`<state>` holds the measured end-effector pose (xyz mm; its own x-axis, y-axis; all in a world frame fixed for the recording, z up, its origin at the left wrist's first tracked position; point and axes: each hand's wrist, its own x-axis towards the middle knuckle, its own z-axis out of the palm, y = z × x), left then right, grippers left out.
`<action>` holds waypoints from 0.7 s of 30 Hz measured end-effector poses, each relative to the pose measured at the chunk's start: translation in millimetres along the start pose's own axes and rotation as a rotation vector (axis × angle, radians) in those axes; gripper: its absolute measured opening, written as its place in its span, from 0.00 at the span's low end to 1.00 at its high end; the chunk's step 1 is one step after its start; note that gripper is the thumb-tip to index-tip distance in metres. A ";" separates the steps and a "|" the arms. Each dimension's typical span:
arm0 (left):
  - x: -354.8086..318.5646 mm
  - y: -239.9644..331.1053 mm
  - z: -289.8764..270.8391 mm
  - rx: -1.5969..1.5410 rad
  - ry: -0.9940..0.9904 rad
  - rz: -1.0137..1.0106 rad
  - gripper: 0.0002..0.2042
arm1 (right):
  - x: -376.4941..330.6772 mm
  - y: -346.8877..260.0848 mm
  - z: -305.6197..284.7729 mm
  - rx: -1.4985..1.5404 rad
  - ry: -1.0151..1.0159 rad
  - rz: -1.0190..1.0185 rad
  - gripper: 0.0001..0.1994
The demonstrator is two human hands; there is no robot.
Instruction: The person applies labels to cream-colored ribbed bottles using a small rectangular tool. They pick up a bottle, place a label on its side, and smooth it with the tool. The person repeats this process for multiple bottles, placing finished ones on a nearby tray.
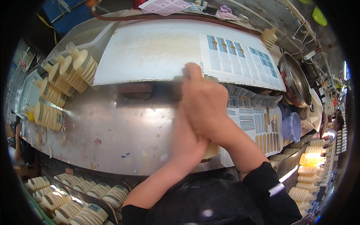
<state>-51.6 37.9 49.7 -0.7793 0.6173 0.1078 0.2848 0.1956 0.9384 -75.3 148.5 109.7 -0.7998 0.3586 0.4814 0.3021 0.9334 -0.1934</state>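
Observation:
Both my hands come together at the middle of the bench around a cream-coloured bottle [213, 151]. Its lower end shows below my wrists, and the rest is mostly hidden by the hands. My right hand [207, 103] is closed over its upper part, with one digit pointing up towards a clear piece at the top. Lower and to the left, my left hand [187, 137] presses against the bottle, fingers largely covered and blurred. A dark smeared patch beside the right hand is too blurred to name. Beyond the hands lies a white board [150, 48] carrying a sheet of blue-and-white labels [236, 62].
Several ribbed cream bottles [67, 71] with labels stand at the left. More bottles [90, 187] fill a crate at lower left, and others [305, 180] line the right. Printed label sheets [253, 125], a purple basin [291, 126] and a metal pan [296, 77] sit to the right.

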 end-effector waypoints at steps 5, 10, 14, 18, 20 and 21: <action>-0.4 -5.2 0.0 0.266 0.107 0.143 0.49 | -8.0 40.5 -3.9 0.153 0.107 0.172 0.15; 5.5 5.6 -4.3 0.362 -0.018 0.110 0.51 | -22.0 86.5 5.6 0.445 0.157 0.272 0.16; 6.1 1.5 0.2 0.209 -0.014 0.008 0.53 | -35.7 110.9 25.3 0.551 0.203 0.332 0.16; 6.7 1.0 1.5 0.161 -0.009 -0.049 0.54 | -50.1 109.5 47.3 0.598 0.307 0.224 0.18; 6.8 1.2 2.7 0.182 -0.003 -0.060 0.56 | -50.9 112.1 40.0 0.625 0.245 0.262 0.18; 6.4 1.6 2.7 0.170 0.000 -0.064 0.56 | -50.7 113.4 34.0 0.634 0.235 0.280 0.18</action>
<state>-54.5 44.2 51.0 -0.7989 0.5993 0.0502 0.3251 0.3601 0.8744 -18.1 235.9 34.3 -0.5823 0.6421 0.4986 0.0633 0.6473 -0.7596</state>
